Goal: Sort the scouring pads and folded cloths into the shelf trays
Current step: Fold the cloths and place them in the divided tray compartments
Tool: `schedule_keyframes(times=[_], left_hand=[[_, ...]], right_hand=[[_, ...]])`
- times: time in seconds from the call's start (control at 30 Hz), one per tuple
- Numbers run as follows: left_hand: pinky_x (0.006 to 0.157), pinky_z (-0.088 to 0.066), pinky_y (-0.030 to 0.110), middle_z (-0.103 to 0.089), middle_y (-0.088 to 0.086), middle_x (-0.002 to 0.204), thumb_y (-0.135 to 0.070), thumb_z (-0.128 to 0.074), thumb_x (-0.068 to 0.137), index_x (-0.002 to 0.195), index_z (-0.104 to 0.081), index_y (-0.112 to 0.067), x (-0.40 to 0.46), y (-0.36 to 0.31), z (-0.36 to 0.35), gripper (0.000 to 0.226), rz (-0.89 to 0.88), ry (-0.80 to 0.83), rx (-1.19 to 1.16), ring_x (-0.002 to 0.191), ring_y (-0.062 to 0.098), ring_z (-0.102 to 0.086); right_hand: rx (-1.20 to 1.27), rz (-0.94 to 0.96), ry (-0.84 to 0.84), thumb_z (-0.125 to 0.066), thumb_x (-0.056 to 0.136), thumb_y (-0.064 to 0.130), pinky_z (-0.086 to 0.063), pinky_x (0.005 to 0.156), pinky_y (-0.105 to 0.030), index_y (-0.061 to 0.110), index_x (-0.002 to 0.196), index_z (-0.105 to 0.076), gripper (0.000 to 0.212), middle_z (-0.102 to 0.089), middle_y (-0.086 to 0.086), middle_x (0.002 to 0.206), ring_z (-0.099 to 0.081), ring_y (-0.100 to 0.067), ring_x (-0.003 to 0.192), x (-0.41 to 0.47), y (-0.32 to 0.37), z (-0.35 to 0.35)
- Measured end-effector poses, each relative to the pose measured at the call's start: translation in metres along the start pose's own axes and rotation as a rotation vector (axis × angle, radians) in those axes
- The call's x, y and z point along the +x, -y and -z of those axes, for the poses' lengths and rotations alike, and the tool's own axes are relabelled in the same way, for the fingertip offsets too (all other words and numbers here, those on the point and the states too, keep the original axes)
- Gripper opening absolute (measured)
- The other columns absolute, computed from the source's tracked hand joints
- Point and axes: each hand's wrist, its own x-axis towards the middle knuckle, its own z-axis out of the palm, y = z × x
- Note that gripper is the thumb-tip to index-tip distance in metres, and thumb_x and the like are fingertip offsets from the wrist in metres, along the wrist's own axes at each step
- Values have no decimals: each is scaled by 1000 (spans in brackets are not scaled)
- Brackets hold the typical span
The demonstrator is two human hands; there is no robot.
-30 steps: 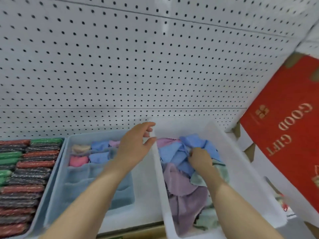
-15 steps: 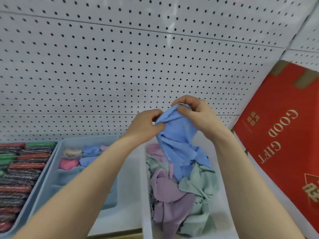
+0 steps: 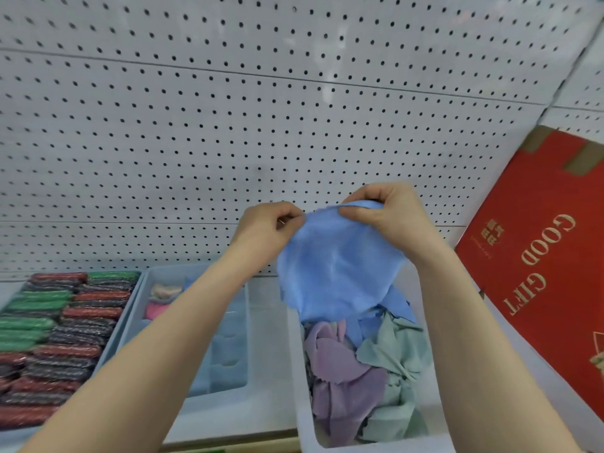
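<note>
A blue cloth (image 3: 333, 266) hangs in the air above the white bin (image 3: 434, 416). My left hand (image 3: 264, 227) pinches its top left edge and my right hand (image 3: 382, 207) pinches its top right edge, so it spreads between them. Loose purple, green and blue cloths (image 3: 353, 364) fill that bin. The middle tray (image 3: 261, 413) with dividers holds a few folded cloths (image 3: 160, 299) at its far end. Red, green and dark scouring pads (image 3: 49, 335) lie in rows in the left tray.
A white pegboard (image 3: 228, 125) backs the shelf. A red carton (image 3: 549, 250) printed "GOOD GIFT" leans at the right, close to the white bin. My forearms cross over the middle tray and the bin.
My right hand lifted the blue cloth out of the bin and my left hand came over to take its edge. Since then both hands have drawn the cloth wider between them.
</note>
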Motion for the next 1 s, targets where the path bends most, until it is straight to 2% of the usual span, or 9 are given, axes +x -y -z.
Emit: schedule_keyframes(times=[0.17, 0.27, 0.37, 0.53, 0.67, 0.77, 0.87, 0.93, 1.0], left_hand=[[49, -32, 11, -49, -16, 57, -34, -62, 88, 75, -61, -30, -9, 1, 19, 13, -65, 49, -230, 50, 1, -38], [48, -29, 15, -45, -12, 54, -45, -73, 73, 62, -57, -30, -16, 8, 35, 25, -133, 271, 49, 47, 3, -35], [55, -33, 24, -54, -19, 57, -32, -73, 77, 61, -58, -32, -18, 23, 57, 21, -47, 183, 273, 53, 1, -45], [58, -36, 25, -61, -7, 68, -22, -62, 90, 81, -67, -28, -23, 38, 86, 12, 173, -80, -3, 58, 12, -46], [61, -39, 19, -60, -5, 69, -20, -60, 95, 87, -68, -24, -26, 15, 80, 12, 27, 0, -139, 61, 12, -45], [63, -44, 24, -61, -11, 73, -30, -61, 93, 88, -64, -28, -25, 0, 66, 6, -99, 19, -84, 60, 14, -50], [66, -46, 23, -59, -14, 89, -44, -69, 82, 103, -52, -38, -28, 7, 61, 28, -68, -9, 4, 65, 6, -54], [64, -47, 23, -58, -14, 97, -38, -77, 77, 109, -52, -35, -36, 20, 63, 41, 42, 51, -5, 65, 8, -54], [56, -44, 22, -63, -6, 84, -29, -77, 77, 89, -58, -28, -46, 35, 62, 23, 134, 140, 7, 60, 14, -55]], right_hand=[[216, -13, -103, -70, 88, 23, -51, 70, -22, 24, 81, -75, 9, -72, 10, 80, -65, -5, 75, 3, 8, -8], [263, -19, -140, -72, 87, 23, -50, 72, -28, 27, 76, -76, 12, -72, 9, 78, -63, -7, 74, 5, 13, -20], [290, -19, -219, -73, 85, 27, -52, 77, -33, 25, 82, -76, 6, -74, 6, 82, -65, -10, 78, 8, 11, -25], [53, -143, -324, -63, 88, 20, -47, 69, -33, 20, 90, -72, 9, -66, -1, 77, -59, -21, 77, 14, -3, -21], [-421, 24, 179, -67, 78, 14, -42, 88, -15, 29, 141, -46, 67, -54, 10, 131, -49, -7, 122, 4, 15, -49], [-72, 106, 402, -79, 71, 26, -50, 75, -13, 36, 118, -58, 53, -66, 21, 105, -62, 5, 95, -3, 39, -92], [42, 16, 212, -75, 78, 18, -48, 64, -32, 19, 79, -64, 12, -63, 7, 68, -57, -9, 66, 1, 45, -108], [195, -52, 147, -74, 83, 17, -49, 65, -32, 13, 75, -67, 12, -65, 1, 68, -59, -12, 66, 4, 40, -105], [360, -79, 126, -74, 85, 18, -51, 66, -27, 13, 76, -71, 11, -69, 0, 73, -63, -10, 69, 6, 36, -96]])
